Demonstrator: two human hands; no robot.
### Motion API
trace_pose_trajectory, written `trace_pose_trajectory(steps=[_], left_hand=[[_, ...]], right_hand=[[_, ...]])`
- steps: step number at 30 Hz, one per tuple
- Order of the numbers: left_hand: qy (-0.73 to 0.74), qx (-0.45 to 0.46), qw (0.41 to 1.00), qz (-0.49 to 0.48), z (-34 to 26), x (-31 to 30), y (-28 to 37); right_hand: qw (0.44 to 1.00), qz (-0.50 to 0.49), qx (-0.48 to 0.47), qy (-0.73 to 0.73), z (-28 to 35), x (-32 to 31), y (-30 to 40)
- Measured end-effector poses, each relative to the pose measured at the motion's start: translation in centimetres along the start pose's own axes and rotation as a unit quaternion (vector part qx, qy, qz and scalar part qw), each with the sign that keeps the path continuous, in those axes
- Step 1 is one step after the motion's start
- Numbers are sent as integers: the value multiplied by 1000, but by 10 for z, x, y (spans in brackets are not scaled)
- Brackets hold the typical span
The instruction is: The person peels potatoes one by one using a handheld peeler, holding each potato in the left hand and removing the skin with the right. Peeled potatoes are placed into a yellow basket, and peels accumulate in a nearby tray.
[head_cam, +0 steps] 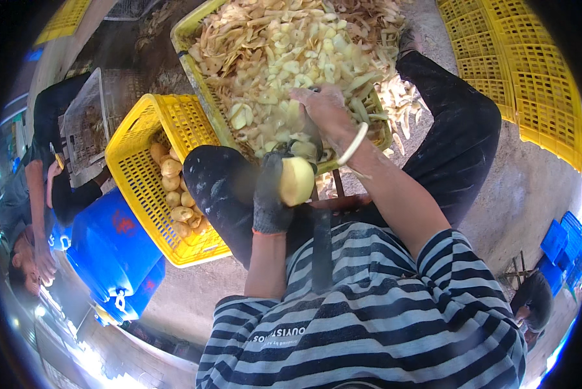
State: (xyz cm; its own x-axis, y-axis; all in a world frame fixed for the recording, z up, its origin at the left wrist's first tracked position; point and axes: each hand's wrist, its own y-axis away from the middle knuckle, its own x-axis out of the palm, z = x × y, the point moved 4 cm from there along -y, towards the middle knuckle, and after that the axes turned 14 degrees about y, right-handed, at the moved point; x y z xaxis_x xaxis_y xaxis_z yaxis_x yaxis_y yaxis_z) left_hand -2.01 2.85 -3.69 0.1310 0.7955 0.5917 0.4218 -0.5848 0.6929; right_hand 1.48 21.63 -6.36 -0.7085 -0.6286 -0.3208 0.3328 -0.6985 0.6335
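My left hand (272, 194), in a dark grey knit glove, grips a large pale peeled potato (297, 182) above my lap. Some brownish skin shows along one side of it. My right hand (326, 108) is bare, with a cream bangle (353, 144) at the wrist. Its fingers are closed around a dark hand tool (311, 133), blurred and partly hidden, whose kind I cannot tell. Both hands are over the near edge of a dirty yellow plastic crate (199, 87). Pale peelings and slices (291, 53) fill that crate.
A yellow crate (140, 170) of unpeeled potatoes (180, 199) tilts beside my left knee. Blue drums (111, 238) stand left of it. Empty-looking yellow crates (514, 63) are at far right. Another person (21, 204) sits at left; another (534, 296) is at lower right.
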Motion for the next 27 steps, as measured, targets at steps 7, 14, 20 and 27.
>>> trace_pose_trajectory(steps=[7,14,20,27], left_hand=[[54,-92,990,86,-3,7,0],[151,-93,982,62,0,27,-9],[132,-56,986,85,-6,35,-3],[3,-130,988,88,9,29,18]], right_hand=[[995,-52,-54,-66,26,-46,1],[992,-17,-95,-83,34,-25,74],[994,41,-81,-56,31,-10,41],[999,8,-48,5,6,-26,-57]])
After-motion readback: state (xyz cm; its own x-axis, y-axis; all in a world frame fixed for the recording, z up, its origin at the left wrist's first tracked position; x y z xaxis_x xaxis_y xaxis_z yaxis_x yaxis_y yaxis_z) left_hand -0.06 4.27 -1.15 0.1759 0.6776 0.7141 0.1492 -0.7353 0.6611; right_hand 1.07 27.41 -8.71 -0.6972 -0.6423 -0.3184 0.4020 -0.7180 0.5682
